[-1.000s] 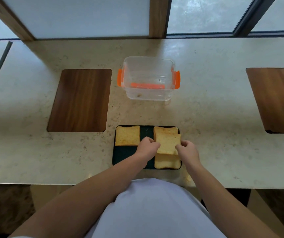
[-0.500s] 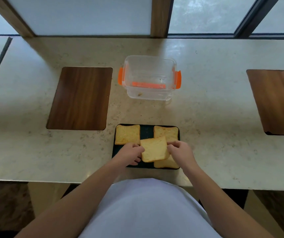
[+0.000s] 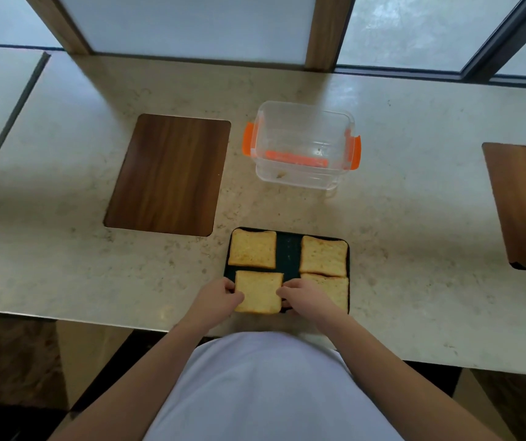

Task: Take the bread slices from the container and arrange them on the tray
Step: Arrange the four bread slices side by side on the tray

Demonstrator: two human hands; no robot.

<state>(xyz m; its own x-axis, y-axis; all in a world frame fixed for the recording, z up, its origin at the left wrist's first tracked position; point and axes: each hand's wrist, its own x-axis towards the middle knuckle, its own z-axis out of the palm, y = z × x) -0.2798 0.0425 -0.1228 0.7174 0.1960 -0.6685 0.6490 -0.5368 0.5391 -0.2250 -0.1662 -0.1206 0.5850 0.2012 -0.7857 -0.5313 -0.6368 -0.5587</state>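
A dark tray (image 3: 288, 249) lies near the counter's front edge with several toasted bread slices on it. One slice (image 3: 252, 248) fills the far left corner and another slice (image 3: 323, 256) the far right. A third slice (image 3: 338, 289) lies at the near right, partly under my right hand. The near-left slice (image 3: 258, 291) rests flat on the tray, pinched at its left edge by my left hand (image 3: 220, 297) and at its right edge by my right hand (image 3: 303, 296). The clear container (image 3: 303, 144) with orange clips stands behind the tray and holds only crumbs.
A wooden inlay (image 3: 168, 173) sits in the stone counter to the left of the container, and another wooden inlay (image 3: 525, 202) at the far right. A window frame runs along the back. The counter's front edge lies just below the tray.
Both hands carried the slice from above the right-hand slices leftward and down onto the tray's near-left corner. The other slices did not move.
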